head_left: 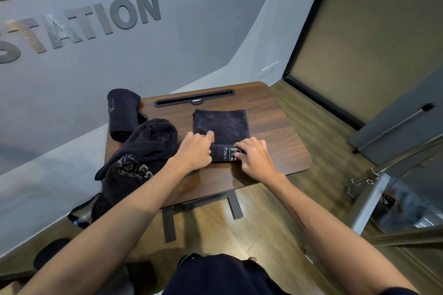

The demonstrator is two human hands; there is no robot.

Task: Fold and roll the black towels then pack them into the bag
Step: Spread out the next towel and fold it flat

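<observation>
From my seat I see a small wood-grain table [275, 127] standing on a plank floor against a grey wall with raised lettering. I judge the job to be partway through: one rolled towel [122, 115] already lies at the table's far left corner, well beyond my left fingers, while a crumpled heap of black cloth [143, 151] with printed lettering sits just left of the left hand, draping off the table edge; I cannot tell whether it is loose towels, the bag, or both. The towel being rolled [221, 127] lies folded flat in the middle, its near end wound into a short roll under my fingers and the flat remainder stretching away past my fingertips. My left hand [194, 151] curls its fingers over the roll's left end, thumb tucked out of sight. My right hand [256, 158] grips the right end, fingers bent over the top beside the white printed logo. Most of the rolling is left, I reckon, then the heap, then packing; nothing looks packed yet.
</observation>
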